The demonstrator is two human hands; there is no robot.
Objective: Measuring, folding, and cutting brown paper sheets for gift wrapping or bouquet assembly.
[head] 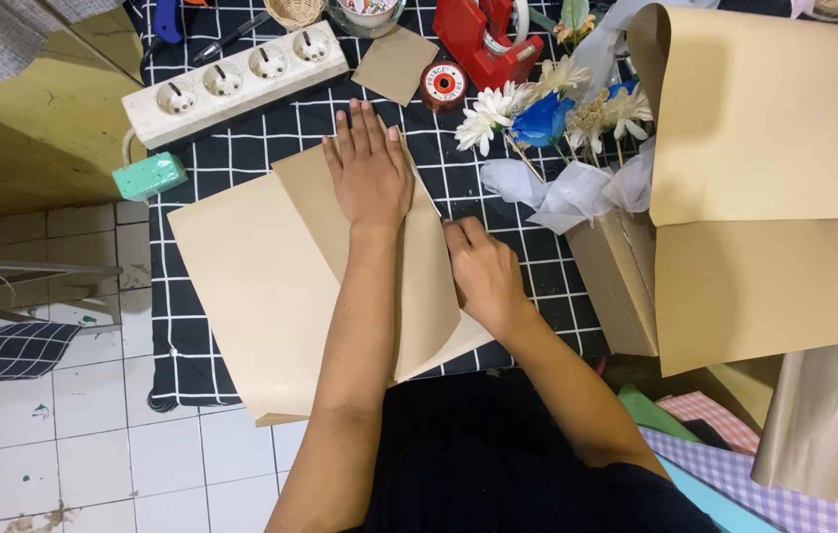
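Left hand (371, 170) is lying flat and open, pinning the folded beige paper sheet (271, 286) on the checked cloth (241, 138) while right hand (483, 268) is pinching its right edge (mid-fold, I'd judge), so creasing likely needs steady pressure.

Beige paper (261, 286), a large smooth sheet, lies flat on the bench, its lower left corner hanging past the edge. Its right part is folded over into a browner flap that reaches the sheet's middle, with one edge lifting slightly.
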